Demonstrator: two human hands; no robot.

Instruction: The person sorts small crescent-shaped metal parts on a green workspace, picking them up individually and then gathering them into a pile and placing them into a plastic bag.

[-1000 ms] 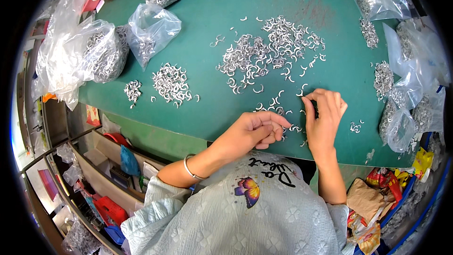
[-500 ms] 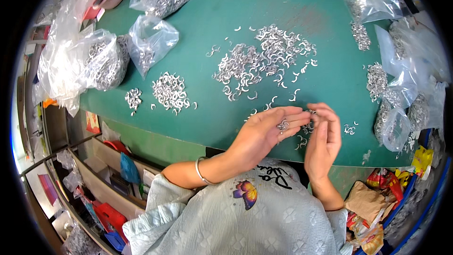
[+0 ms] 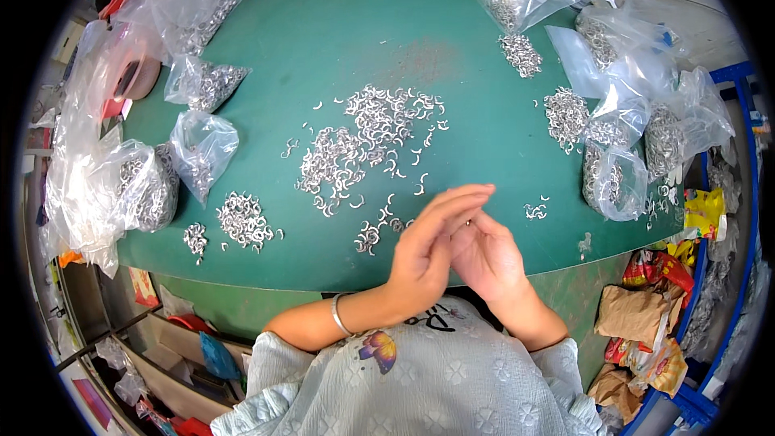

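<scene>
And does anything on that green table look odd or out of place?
Two marks stand out on the green tabletop: a reddish-brown smudge beyond the large central pile of curved silvery pieces, and a pale, worn-looking patch near the front edge at right. Both break up the plain green surface.

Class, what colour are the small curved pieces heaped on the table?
The curved pieces are silvery grey, clearest in the head view.

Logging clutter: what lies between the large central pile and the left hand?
Head view: a small cluster of curved silvery pieces, between large central pile and left hand.
</scene>
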